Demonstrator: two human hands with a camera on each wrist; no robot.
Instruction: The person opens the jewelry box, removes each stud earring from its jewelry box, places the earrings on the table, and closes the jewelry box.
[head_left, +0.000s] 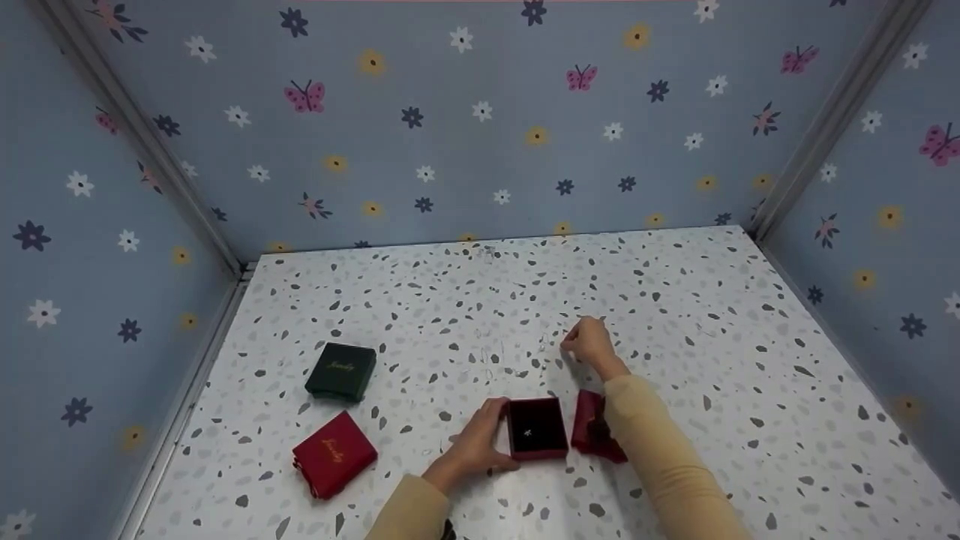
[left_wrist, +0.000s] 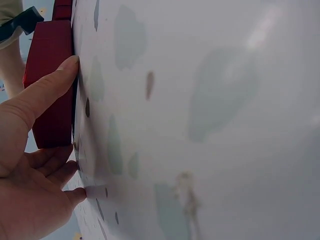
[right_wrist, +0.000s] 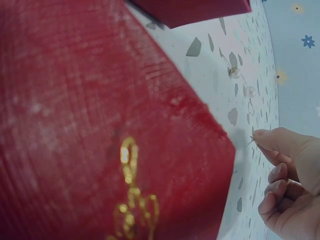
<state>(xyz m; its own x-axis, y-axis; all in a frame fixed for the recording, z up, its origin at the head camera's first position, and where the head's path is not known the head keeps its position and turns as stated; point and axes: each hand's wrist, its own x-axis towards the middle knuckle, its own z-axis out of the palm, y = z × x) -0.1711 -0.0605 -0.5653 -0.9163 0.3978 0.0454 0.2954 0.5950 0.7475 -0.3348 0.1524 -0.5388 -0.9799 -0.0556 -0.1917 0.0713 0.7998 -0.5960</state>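
Note:
My left hand [head_left: 474, 442] holds the left side of an open red jewelry box [head_left: 541, 454], thumb along its near wall, fingers round the far corner. A small shiny piece [head_left: 527, 432] lies on the box's black lining. Beyond the box and to its right, my right hand [head_left: 590, 343] is low over the table. Its thumb and forefinger pinch a small silvery piece of jewelry [right_wrist: 253, 138], too small to identify; the other fingers are curled. Beside it on the table lie pearl-like pieces of jewelry [right_wrist: 250, 91]. The red lid [head_left: 587, 420] sits under my right forearm, partly hidden.
At the left stand a closed dark green jewelry box [head_left: 341, 371] and a closed red jewelry box [head_left: 335, 454], both with gold lettering. More thin, pale jewelry lies on the speckled table [head_left: 420, 300] beyond the open box. Patterned panels [head_left: 480, 150] border the back and sides.

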